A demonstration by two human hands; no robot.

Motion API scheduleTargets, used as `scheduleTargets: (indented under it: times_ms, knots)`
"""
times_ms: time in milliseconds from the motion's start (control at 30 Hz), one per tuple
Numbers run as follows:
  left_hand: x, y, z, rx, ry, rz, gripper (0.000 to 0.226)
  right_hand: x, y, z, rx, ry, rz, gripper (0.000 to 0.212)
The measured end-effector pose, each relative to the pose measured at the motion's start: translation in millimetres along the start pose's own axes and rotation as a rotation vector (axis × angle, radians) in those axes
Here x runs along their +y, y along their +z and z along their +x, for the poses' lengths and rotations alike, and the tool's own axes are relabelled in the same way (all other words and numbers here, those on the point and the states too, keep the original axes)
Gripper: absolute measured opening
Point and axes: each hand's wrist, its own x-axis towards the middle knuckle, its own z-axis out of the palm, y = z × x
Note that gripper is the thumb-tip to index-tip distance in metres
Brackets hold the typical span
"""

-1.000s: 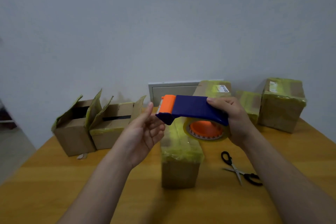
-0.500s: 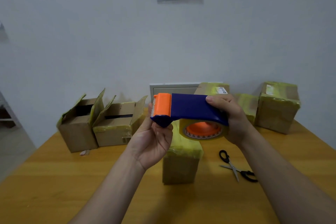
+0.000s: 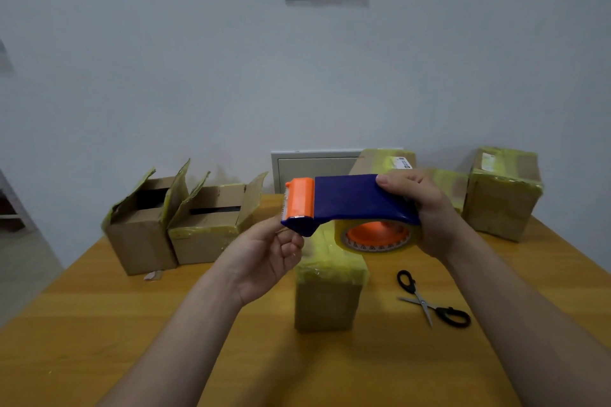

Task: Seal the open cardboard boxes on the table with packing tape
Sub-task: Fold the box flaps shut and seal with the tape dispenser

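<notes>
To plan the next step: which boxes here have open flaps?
The two at far left: the tall box and the wide box beside it. Their flaps stand up; the centre box and the others are taped shut.

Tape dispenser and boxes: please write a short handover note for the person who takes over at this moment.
Right hand grips the tape dispenser over its roll, above the table.
Left hand pinches at its cutter end; whether it holds a tape end I cannot tell.
Done: centre box and three boxes at rear right are taped.
Left: two open boxes at rear left, flaps up.
Scissors lie right of the centre box.
</notes>
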Motion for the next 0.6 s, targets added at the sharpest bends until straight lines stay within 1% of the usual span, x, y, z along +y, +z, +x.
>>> scheduleTargets:
  times_ms: [33, 67, 167, 233, 433, 533, 600]
  knots:
    - [0, 0, -1, 0.024, 0.019, 0.09, 0.019, 1, -1, 0, -0.005, 0.005, -0.015, 0.027]
    - [0, -3, 0, 0.041, 0.036, 0.18, 0.016, 2, -1, 0, -0.004, 0.012, -0.031, 0.031]
    - [3, -12, 2, 0.161, 0.084, 0.404, 0.016, 6, -4, 0, 0.003, 0.04, -0.097, 0.033]
    - [4, -15, 3, 0.213, 0.102, 0.461, 0.014, 9, -8, -1, 0.015, 0.069, -0.127, 0.032]
    - [4, -15, -3, 0.244, 0.042, 0.518, 0.017, 9, -20, -5, -0.014, 0.129, -0.193, 0.034]
    - [5, -21, -11, 0.266, 0.067, 0.584, 0.023, 5, -39, -12, 0.027, 0.16, -0.239, 0.041]
    - [2, -21, -15, 0.271, 0.098, 0.676, 0.019, 2, -48, -16, 0.018, 0.186, -0.26, 0.039]
